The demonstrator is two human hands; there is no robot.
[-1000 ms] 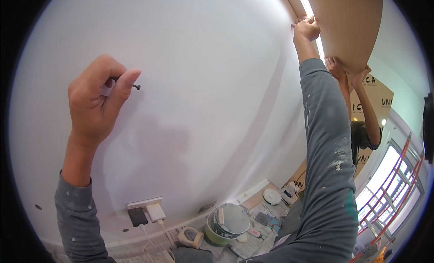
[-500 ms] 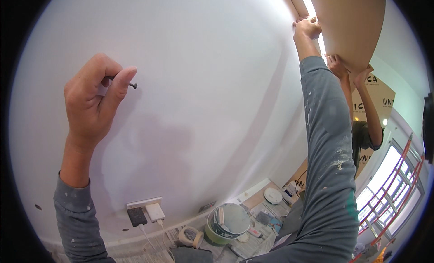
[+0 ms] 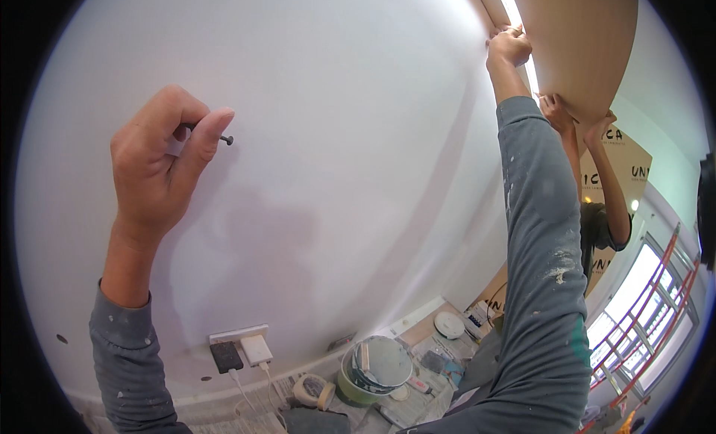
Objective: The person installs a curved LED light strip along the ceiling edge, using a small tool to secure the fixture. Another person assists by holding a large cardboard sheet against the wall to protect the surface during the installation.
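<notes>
left hand [image 3: 153, 165] tight on dark fastener [image 3: 228, 141], right hand [image 3: 510, 47] curled at panel [image 3: 578, 42], grip unclear

You face glare from the strip light [image 3: 511, 7] and window [image 3: 623, 303]; your soft shadow [image 3: 272, 262] dims the wall [image 3: 335, 120]; outer edges bend.

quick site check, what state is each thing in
Left hand, raised, pinching
Dark fastener, pinched, head showing
Right hand, raised, fingers curled
Light strip, lit
Black adapter, plugged in
White adapter, plugged in
Sleeves, stained
Window, open or shut unclear
Co-worker's hands, raised, at wooden panel
</notes>
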